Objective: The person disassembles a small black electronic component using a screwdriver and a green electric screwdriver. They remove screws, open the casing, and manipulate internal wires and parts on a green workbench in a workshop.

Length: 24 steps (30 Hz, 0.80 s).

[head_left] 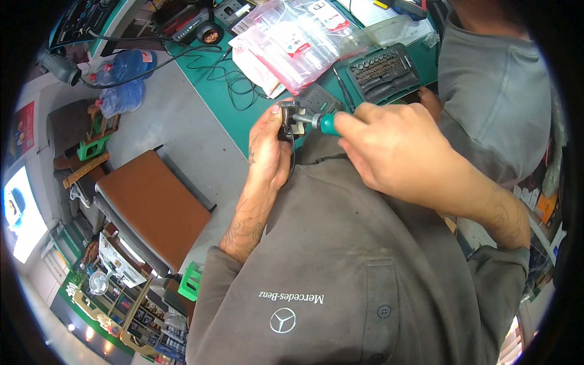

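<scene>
My left hand [269, 140] grips a small dark part [288, 121] with a pale inside, and a thin dark cable trails down from it past my wrist. In my right hand [395, 146] is a screwdriver [328, 124] with a green handle, its fingers wrapped round the grip. The driver's metal shaft points left into the open face of the dark part. Its very tip is hidden inside. Both hands are held up in front of my chest, close to the near edge of the green table.
On the green table [240, 131] lie plastic-wrapped packs [298, 42], an open bit set case [384, 73], a grey multi-socket block [317, 100] and a loose black cable [234, 82]. Another person in grey [493, 91] is close at the right. A brown chair [155, 210] stands at the left.
</scene>
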Each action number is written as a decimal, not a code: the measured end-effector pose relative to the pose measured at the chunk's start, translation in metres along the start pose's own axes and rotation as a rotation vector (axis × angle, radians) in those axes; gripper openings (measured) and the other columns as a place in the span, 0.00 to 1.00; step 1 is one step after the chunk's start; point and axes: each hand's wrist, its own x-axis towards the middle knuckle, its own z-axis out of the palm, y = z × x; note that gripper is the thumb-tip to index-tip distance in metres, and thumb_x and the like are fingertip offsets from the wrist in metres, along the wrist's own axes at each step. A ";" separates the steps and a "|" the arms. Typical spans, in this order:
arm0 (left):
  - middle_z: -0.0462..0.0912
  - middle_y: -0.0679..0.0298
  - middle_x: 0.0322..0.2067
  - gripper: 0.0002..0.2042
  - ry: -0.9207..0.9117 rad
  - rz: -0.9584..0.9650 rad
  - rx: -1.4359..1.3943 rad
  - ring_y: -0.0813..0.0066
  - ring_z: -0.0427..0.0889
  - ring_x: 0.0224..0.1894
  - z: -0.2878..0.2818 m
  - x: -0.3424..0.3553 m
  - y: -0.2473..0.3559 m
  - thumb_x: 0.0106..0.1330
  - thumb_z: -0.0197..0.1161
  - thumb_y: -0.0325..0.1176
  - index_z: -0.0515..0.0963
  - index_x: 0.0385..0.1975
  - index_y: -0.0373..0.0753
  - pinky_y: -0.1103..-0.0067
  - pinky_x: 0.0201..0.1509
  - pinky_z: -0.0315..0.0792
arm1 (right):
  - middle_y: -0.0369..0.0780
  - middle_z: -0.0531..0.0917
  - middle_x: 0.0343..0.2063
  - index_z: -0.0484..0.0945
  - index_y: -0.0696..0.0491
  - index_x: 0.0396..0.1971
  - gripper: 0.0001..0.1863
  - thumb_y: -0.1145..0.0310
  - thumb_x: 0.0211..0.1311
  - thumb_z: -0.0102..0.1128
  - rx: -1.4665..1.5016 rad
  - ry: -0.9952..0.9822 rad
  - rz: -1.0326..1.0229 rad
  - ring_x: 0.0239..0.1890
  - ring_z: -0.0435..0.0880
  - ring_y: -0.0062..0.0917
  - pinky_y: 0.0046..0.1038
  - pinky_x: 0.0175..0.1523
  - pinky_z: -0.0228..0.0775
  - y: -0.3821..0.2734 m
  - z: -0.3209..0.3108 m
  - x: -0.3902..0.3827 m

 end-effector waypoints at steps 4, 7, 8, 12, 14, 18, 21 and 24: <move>0.81 0.66 0.36 0.15 0.006 -0.089 -0.013 0.79 0.77 0.37 -0.008 0.001 -0.010 0.75 0.48 0.36 0.75 0.49 0.32 0.79 0.41 0.73 | 0.41 0.81 0.21 0.77 0.56 0.24 0.06 0.70 0.45 0.60 -0.174 0.007 -0.213 0.22 0.83 0.31 0.32 0.24 0.72 0.005 0.009 0.002; 0.81 0.67 0.35 0.14 0.004 -0.149 0.005 0.79 0.77 0.36 -0.011 0.002 -0.012 0.75 0.48 0.36 0.76 0.49 0.33 0.79 0.39 0.73 | 0.39 0.78 0.23 0.78 0.58 0.28 0.11 0.68 0.44 0.59 -0.392 0.019 -0.401 0.24 0.80 0.26 0.27 0.21 0.69 0.005 0.014 0.001; 0.81 0.67 0.35 0.14 0.004 -0.170 0.017 0.79 0.77 0.35 -0.011 0.002 -0.012 0.75 0.48 0.36 0.76 0.48 0.33 0.79 0.39 0.72 | 0.38 0.77 0.23 0.78 0.58 0.31 0.13 0.67 0.44 0.58 -0.479 0.029 -0.467 0.25 0.79 0.24 0.25 0.20 0.68 0.005 0.016 0.000; 0.80 0.67 0.35 0.14 -0.009 -0.204 0.033 0.80 0.76 0.35 -0.011 0.003 -0.013 0.75 0.48 0.37 0.76 0.48 0.33 0.80 0.38 0.72 | 0.38 0.77 0.25 0.78 0.57 0.27 0.10 0.68 0.44 0.59 -0.376 -0.018 -0.387 0.26 0.79 0.24 0.24 0.21 0.68 0.006 0.013 0.003; 0.80 0.67 0.35 0.14 -0.028 -0.205 0.024 0.80 0.76 0.35 -0.013 0.005 -0.019 0.75 0.48 0.36 0.76 0.48 0.34 0.80 0.38 0.72 | 0.41 0.79 0.27 0.78 0.57 0.29 0.09 0.68 0.47 0.60 -0.251 -0.066 -0.256 0.28 0.82 0.29 0.29 0.24 0.71 0.004 0.010 0.005; 0.80 0.66 0.37 0.15 0.017 -0.076 0.057 0.80 0.77 0.37 -0.010 0.003 -0.018 0.75 0.48 0.36 0.75 0.49 0.33 0.80 0.41 0.73 | 0.44 0.81 0.25 0.74 0.58 0.35 0.11 0.67 0.57 0.58 -0.058 -0.258 -0.002 0.27 0.84 0.38 0.36 0.29 0.75 0.003 0.002 0.007; 0.80 0.65 0.38 0.15 0.033 0.012 0.059 0.80 0.77 0.39 -0.011 0.003 -0.017 0.75 0.48 0.35 0.74 0.51 0.32 0.79 0.44 0.74 | 0.44 0.81 0.23 0.73 0.58 0.36 0.11 0.64 0.63 0.56 -0.019 -0.302 0.082 0.24 0.83 0.40 0.38 0.30 0.75 0.006 0.004 0.005; 0.80 0.66 0.36 0.15 0.054 0.082 0.077 0.81 0.77 0.37 -0.007 0.000 -0.014 0.75 0.49 0.36 0.75 0.51 0.32 0.80 0.43 0.74 | 0.44 0.81 0.22 0.72 0.57 0.38 0.12 0.62 0.65 0.55 -0.052 -0.257 0.083 0.24 0.83 0.41 0.40 0.29 0.74 0.008 0.009 0.002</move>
